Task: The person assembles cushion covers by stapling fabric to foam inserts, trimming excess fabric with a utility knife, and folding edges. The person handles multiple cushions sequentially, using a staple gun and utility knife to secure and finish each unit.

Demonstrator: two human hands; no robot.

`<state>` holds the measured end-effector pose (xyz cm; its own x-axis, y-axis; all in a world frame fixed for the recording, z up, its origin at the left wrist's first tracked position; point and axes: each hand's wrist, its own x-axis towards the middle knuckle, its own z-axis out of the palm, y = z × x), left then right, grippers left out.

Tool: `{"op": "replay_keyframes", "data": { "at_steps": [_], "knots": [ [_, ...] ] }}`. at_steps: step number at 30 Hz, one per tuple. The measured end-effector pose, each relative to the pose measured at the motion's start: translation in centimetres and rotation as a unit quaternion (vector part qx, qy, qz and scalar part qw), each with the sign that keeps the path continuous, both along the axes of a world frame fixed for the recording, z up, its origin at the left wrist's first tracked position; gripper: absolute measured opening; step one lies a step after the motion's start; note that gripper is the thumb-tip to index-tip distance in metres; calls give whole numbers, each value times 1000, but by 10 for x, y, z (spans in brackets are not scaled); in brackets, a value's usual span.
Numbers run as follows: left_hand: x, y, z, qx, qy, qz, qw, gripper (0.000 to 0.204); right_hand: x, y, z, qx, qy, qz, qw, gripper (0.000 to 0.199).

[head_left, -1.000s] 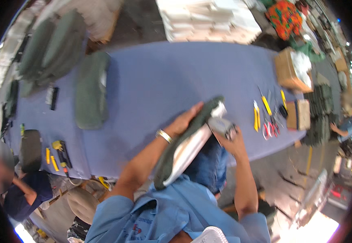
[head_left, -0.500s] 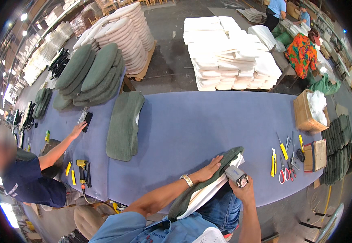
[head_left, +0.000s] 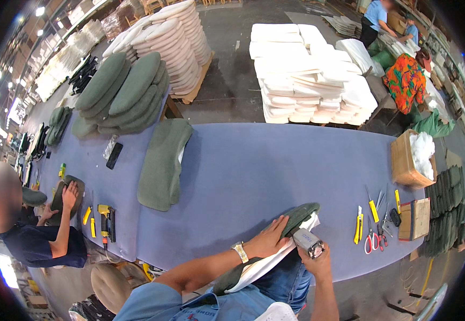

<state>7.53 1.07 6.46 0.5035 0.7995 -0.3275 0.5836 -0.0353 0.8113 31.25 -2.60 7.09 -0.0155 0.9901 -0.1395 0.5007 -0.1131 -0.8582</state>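
Note:
A dark green cushion point(head_left: 303, 213) with a white underside leans on edge between my body and the table's front edge. My left hand point(head_left: 266, 240) grips it near its upper end, fingers long across the green cover and over the edge. In my right hand point(head_left: 318, 263) is a grey, boxy staple gun point(head_left: 307, 241), held against the cushion's white side. Its nose is hidden from this view. Another dark green cushion point(head_left: 160, 166) lies on the blue-covered table point(head_left: 254, 166), left of my hands.
Right on the table lie a yellow cutter point(head_left: 358, 226), red-handled scissors point(head_left: 371, 242), other hand tools and a carton of white stuffing point(head_left: 409, 166). At left, a co-worker handles a cushion point(head_left: 69, 200) near a yellow-black staple gun point(head_left: 106, 224). Green cushions point(head_left: 136, 88) are stacked far left.
The cushion and staple gun have shifted slightly down and left in view, my left hand moving along the edge. The co-worker's hand has left the phone and now rests on a cushion.

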Motion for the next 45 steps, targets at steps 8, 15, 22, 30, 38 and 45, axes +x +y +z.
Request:
{"op": "replay_keyframes", "data": {
  "at_steps": [8,15,22,30,38,45],
  "knots": [
    [18,-2,-5,-30,73,72,994,82,16,-3,-29,157,-89,72,981,60],
    [24,-13,25,28,71,102,992,76,6,3,40,-18,-61,51,997,50],
    [24,-13,18,40,87,98,991,77,10,4,36,-82,-17,38,996,46],
    [23,-15,18,61,86,98,990,78,12,3,42,-98,8,88,991,37],
    [28,-19,11,117,80,105,984,79,2,-10,29,12,40,39,998,60],
    [26,-13,19,83,85,110,987,78,-4,-4,52,-59,0,71,996,40]
  ]
}}
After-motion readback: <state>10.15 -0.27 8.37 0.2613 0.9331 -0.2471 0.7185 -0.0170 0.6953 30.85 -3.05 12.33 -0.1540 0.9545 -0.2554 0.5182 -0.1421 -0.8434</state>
